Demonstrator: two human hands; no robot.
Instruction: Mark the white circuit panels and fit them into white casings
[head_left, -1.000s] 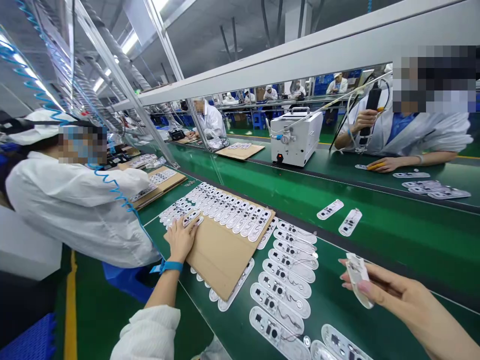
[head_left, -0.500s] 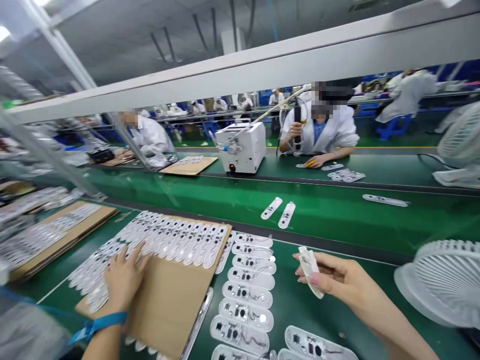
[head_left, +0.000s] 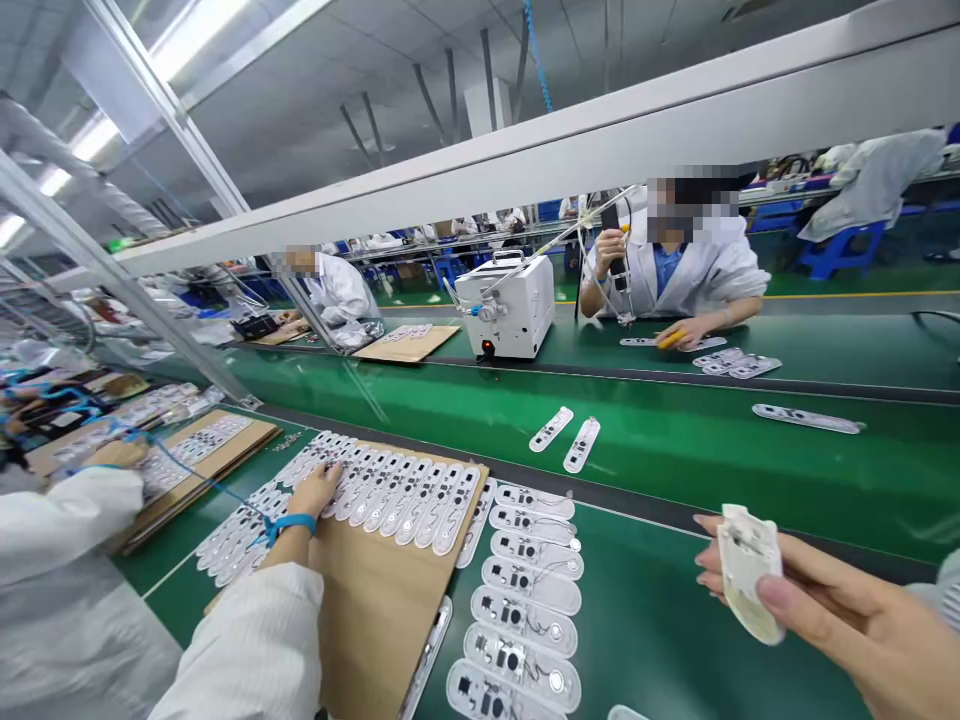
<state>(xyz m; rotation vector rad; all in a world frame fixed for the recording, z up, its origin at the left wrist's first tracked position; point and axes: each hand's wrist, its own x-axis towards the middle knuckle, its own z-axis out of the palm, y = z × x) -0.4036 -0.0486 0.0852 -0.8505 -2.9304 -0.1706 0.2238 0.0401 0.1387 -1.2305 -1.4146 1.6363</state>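
My right hand [head_left: 810, 600] is raised at the right, pinching a small white molded plastic cover [head_left: 750, 570] between thumb and fingers. Over a cardboard sheet [head_left: 375, 610] at the left, my left hand [head_left: 313, 490], in a blue wrist strap [head_left: 294, 522], reaches down to a row of long white oval casings [head_left: 405, 495]. Its fingers look apart, with their tips at the casings; no grip on one shows. Small dark parts and wires sit inside the casings. Beside the cardboard, a column of similar casings [head_left: 525, 615] lies on the green bench.
Two casings [head_left: 566, 438] and a single one [head_left: 806, 418] lie on the green strip ahead. Beyond stand a white machine [head_left: 510, 305] and a co-worker [head_left: 675, 260] holding a tool. Another co-worker's sleeve [head_left: 71, 530] is at left. A beam [head_left: 480, 150] crosses overhead.
The view has shifted, and the fan at right has left it. My left hand has moved forward to the casings' row. My right hand, still holding the cover, appears farther right and closer.
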